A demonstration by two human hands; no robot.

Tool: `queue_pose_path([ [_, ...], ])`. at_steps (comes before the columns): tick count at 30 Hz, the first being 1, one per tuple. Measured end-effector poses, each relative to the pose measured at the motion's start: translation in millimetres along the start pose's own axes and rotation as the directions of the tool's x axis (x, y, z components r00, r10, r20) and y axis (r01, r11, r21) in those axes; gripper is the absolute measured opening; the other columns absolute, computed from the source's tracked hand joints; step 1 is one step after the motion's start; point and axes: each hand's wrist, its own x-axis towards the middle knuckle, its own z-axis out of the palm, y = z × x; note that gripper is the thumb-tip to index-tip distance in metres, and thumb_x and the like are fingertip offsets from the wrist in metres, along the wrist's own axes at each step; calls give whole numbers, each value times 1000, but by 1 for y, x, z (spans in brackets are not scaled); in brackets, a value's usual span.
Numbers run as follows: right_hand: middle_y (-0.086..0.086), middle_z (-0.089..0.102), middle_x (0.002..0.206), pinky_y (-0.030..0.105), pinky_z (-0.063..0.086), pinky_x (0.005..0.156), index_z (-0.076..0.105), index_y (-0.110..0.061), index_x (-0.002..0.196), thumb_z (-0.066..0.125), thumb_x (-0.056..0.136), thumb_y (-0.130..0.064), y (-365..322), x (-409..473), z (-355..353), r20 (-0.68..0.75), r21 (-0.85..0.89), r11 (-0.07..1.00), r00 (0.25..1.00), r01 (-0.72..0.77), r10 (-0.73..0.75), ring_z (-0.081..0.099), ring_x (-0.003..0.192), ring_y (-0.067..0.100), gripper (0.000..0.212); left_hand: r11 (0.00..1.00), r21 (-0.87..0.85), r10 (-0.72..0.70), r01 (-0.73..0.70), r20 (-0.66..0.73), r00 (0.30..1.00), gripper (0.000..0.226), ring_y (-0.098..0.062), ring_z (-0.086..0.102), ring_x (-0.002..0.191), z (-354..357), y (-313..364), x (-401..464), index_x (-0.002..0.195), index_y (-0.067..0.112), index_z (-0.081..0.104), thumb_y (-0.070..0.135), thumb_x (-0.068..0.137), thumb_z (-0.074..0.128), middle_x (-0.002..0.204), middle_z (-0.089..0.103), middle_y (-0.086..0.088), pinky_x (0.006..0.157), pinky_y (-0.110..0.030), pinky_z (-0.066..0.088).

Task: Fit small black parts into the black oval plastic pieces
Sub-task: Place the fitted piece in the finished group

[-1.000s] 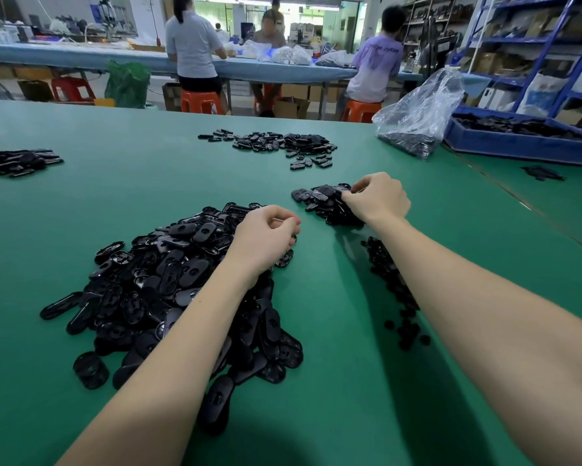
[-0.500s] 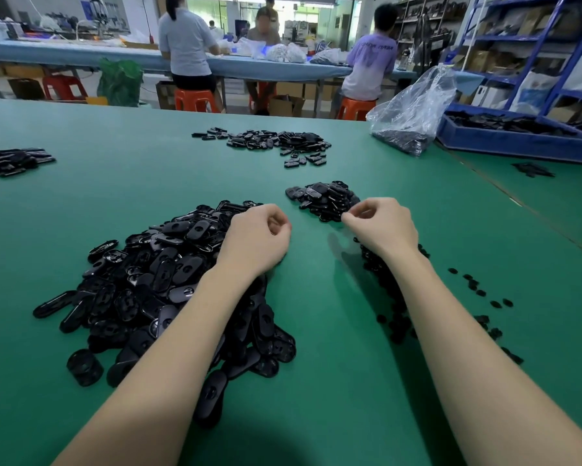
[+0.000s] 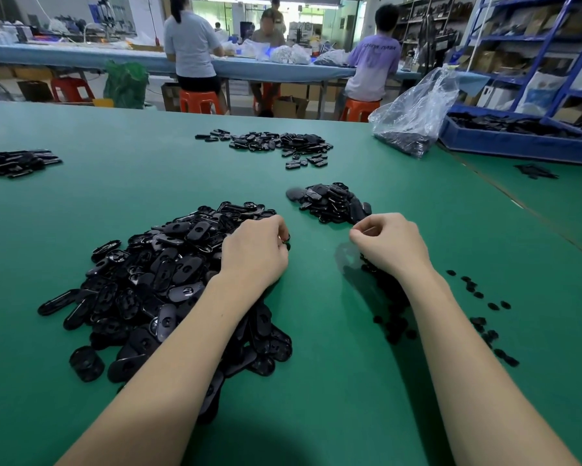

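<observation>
A big heap of black oval plastic pieces [image 3: 161, 277] lies on the green table in front of me. My left hand [image 3: 254, 253] rests at the heap's right edge, fingers curled round a black oval piece whose rim shows at the fingertips. A smaller pile of oval pieces [image 3: 333, 203] sits further back, at centre right. My right hand [image 3: 390, 245] hovers just in front of it, fingers curled with thumb and forefinger together, and no part shows between them. Small black parts [image 3: 393, 317] lie under and beside my right forearm.
Two other piles of oval pieces lie far off, one at centre [image 3: 279, 144] and one at the left edge [image 3: 13, 161]. A clear plastic bag [image 3: 414, 119] and a blue tray [image 3: 518, 144] stand at the back right. Three people work at a distant bench.
My right hand has drawn back from the smaller pile toward me and now sits over the small parts. My left hand has stayed at the heap's edge.
</observation>
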Motion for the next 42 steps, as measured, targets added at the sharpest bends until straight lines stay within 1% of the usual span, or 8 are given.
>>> queue_pose_path([
  [4, -17, 71, 91, 29, 46, 76, 74, -34, 88, 61, 89, -30, 2, 2, -13, 29, -76, 997, 999, -12, 15, 63, 95, 18, 14, 950, -308, -55, 55, 7, 998, 11, -8, 66, 79, 0, 6, 4, 92, 30, 67, 21, 85, 64, 73, 70, 15, 72, -25, 50],
  [6, -12, 73, 97, 31, 52, 81, 75, -35, 89, 61, 88, -25, 2, 2, -22, 98, -146, 989, 995, -10, 24, 64, 97, 19, 18, 820, -556, -90, 134, 105, 990, 9, 1, 66, 66, -1, 10, 5, 90, 29, 69, 20, 86, 68, 68, 72, 14, 66, -19, 52],
  [8, -9, 74, 100, 35, 55, 90, 76, -36, 86, 65, 87, -27, 2, 2, -31, 173, -221, 975, 984, -3, 42, 66, 100, 19, 15, 677, -698, -103, 234, 225, 969, 8, -7, 66, 62, -1, 12, 5, 92, 25, 70, 18, 87, 69, 67, 73, 11, 69, -27, 58],
  [10, -12, 75, 98, 34, 56, 91, 76, -37, 81, 71, 84, -30, 1, 1, -36, 229, -281, 960, 971, 4, 63, 66, 100, 16, 9, 584, -757, -104, 293, 289, 952, 8, -15, 66, 64, 0, 14, 5, 93, 20, 71, 14, 89, 68, 69, 73, 6, 73, -32, 61],
  [16, -12, 74, 99, 28, 50, 81, 77, -37, 82, 83, 75, -34, -3, -5, -32, 242, -391, 920, 962, -24, 128, 66, 99, 16, 9, 438, -823, -90, 362, 360, 929, 18, -16, 70, 65, -2, 19, 4, 95, 14, 73, -1, 92, 63, 81, 71, -10, 70, -19, 60],
  [27, -8, 75, 103, 34, 55, 90, 74, -36, 85, 68, 88, -32, -4, -2, -24, 201, -259, 966, 977, -13, 67, 66, 103, 20, 8, 405, -823, -96, 397, 394, 914, 24, -15, 70, 68, -2, 18, 3, 104, 5, 69, -12, 91, 58, 100, 72, -17, 73, -19, 60],
  [38, -5, 69, 96, 28, 41, 68, 68, -34, 82, 69, 86, -39, 0, 0, -22, 97, -311, 947, 989, -79, 115, 61, 93, 23, 7, 433, -806, -86, 403, 408, 909, 23, -16, 71, 71, 0, 18, 3, 99, 7, 68, -11, 91, 56, 95, 74, -14, 76, -20, 60],
  [42, -4, 71, 97, 31, 49, 76, 73, -32, 85, 68, 87, -30, 3, 1, -22, 134, -241, 967, 984, -80, 115, 64, 96, 23, 6, 448, -799, -83, 401, 409, 909, 23, -15, 72, 70, 0, 18, 2, 99, 7, 69, -11, 91, 56, 93, 74, -13, 76, -19, 60],
])
